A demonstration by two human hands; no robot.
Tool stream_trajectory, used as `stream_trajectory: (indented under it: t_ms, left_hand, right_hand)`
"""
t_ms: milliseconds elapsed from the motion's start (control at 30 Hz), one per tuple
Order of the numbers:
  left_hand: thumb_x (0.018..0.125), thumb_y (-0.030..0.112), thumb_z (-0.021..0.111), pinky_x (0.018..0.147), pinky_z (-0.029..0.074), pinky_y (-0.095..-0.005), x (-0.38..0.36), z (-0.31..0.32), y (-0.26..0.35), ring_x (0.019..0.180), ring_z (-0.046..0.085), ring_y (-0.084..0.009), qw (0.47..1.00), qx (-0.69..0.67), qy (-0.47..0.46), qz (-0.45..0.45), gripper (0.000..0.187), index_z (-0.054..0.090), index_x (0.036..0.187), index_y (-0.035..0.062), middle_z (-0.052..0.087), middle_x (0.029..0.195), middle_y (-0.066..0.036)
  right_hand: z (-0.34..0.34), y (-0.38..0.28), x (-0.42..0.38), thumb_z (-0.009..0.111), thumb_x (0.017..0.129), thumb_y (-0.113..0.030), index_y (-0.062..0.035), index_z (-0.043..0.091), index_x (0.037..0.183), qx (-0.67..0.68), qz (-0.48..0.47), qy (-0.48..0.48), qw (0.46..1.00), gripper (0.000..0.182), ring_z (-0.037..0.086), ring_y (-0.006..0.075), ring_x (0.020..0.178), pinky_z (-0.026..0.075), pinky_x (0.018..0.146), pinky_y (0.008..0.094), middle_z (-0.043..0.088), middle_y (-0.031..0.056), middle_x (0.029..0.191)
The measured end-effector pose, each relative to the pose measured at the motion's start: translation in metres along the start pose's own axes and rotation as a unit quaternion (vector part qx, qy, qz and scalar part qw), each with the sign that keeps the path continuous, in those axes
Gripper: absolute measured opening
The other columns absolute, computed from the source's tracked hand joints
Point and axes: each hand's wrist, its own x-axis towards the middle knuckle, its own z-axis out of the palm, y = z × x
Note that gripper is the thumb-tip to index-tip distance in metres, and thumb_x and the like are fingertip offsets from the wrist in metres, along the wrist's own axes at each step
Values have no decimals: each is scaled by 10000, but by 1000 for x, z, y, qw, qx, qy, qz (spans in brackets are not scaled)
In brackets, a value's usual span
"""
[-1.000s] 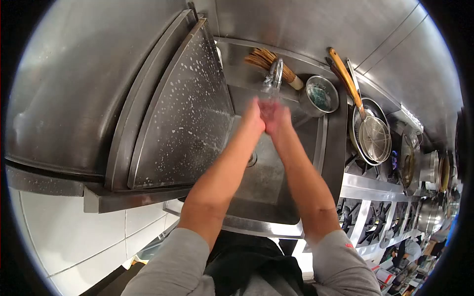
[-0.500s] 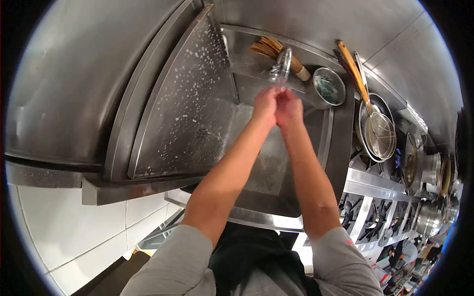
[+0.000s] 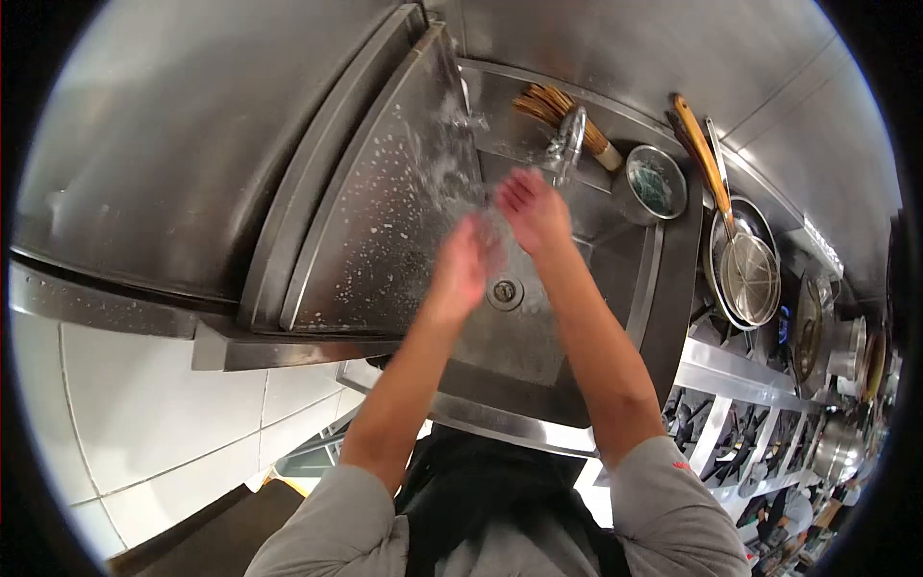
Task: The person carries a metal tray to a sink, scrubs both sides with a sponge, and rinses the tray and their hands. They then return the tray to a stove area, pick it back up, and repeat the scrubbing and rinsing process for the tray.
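Both hands are above a steel sink (image 3: 519, 361), with its drain (image 3: 505, 292) visible below them. My left hand (image 3: 466, 260) is blurred, beside the wet metal panel (image 3: 370, 212), and holds nothing that I can see. My right hand (image 3: 531, 210) is just right of it, slightly apart, with fingers extended and nothing in it. The faucet (image 3: 569, 144) stands just behind my right hand. A splash of water (image 3: 447, 159) is in the air in front of the panel, left of my hands.
Behind the faucet lies a bamboo brush (image 3: 577, 120). A metal bowl (image 3: 654, 183) with green scrubber material sits at the sink's back right corner. Farther right are a wire strainer (image 3: 750, 279), pans and a stove (image 3: 740, 423). Distant people appear at the lower right.
My hands were cupped together under the faucet; they have separated and moved toward me, the left one more to the left. Water now flies toward the panel, and the drain has come into view.
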Motion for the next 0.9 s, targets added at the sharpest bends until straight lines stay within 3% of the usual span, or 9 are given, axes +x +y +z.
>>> stream_trajectory:
  t_ms: [33,100,267,333,433,600,667,767,900]
  left_hand:
    - [1013,374,486,1036,409,-457,-8,-28,-25,1215,529,-237,987,30,88,-130,386,542,1312,136,581,1312,-46]
    - [1000,390,507,1074,383,-472,-55,-59,-49,1283,491,-260,968,90,93,-215,491,485,1410,121,515,1419,-75]
    - [1005,398,507,1144,305,-476,-110,-101,-58,1387,409,-298,958,168,51,-226,598,381,1498,84,414,1530,-88]
    - [1009,413,507,1148,300,-473,-123,-89,-44,1401,393,-291,943,225,6,-247,600,393,1491,75,404,1537,-92]
    - [1004,437,522,1146,311,-452,-148,-75,-23,1397,403,-279,925,282,-45,-251,613,414,1480,67,411,1533,-100]
    - [1014,411,513,1114,364,-399,-219,-98,24,1342,476,-266,919,310,-97,-224,584,447,1454,33,479,1482,-111]
    - [1020,370,506,1082,399,-384,-264,-135,30,1300,521,-262,930,279,-96,-221,540,473,1429,19,515,1451,-115]
    - [1005,324,519,1014,452,-379,-328,-186,33,1223,590,-262,944,188,-47,-268,487,522,1378,10,554,1410,-118]
    - [1002,321,524,1016,418,-431,-415,-255,-3,1189,597,-258,887,288,177,-316,403,560,1337,99,596,1360,-54]
  right_hand:
    - [-39,-1,17,491,1029,-271,16,588,1106,35,2,8,999,314,609,289,976,515,909,428,627,154,1054]
    - [-79,-15,29,452,1045,-287,7,595,1063,103,14,16,994,327,614,274,930,522,860,415,640,142,978]
    - [-34,-21,38,432,1052,-302,27,588,1105,117,15,42,992,367,623,311,1034,515,948,452,650,172,1060]
    - [33,-17,3,450,1047,-316,45,564,1187,114,27,-156,981,403,605,335,1130,481,1029,482,632,199,1166]
    - [88,-19,-39,471,1041,-328,51,535,1255,43,54,-254,965,441,583,352,1179,449,1073,496,604,215,1231]
    - [-57,-30,24,457,1028,-230,33,594,1077,95,51,-134,985,301,625,300,970,517,882,428,651,155,980]
    - [-86,-43,34,431,1019,-185,41,590,1083,69,11,61,996,283,624,323,997,515,927,469,642,164,989]
    - [-43,-29,23,448,1022,-210,56,579,1150,25,25,25,999,322,616,344,1053,495,991,490,635,201,1097]
    - [80,-20,-57,473,1041,-300,65,510,1305,-17,77,-300,951,452,573,317,1186,467,1040,434,575,217,1293]
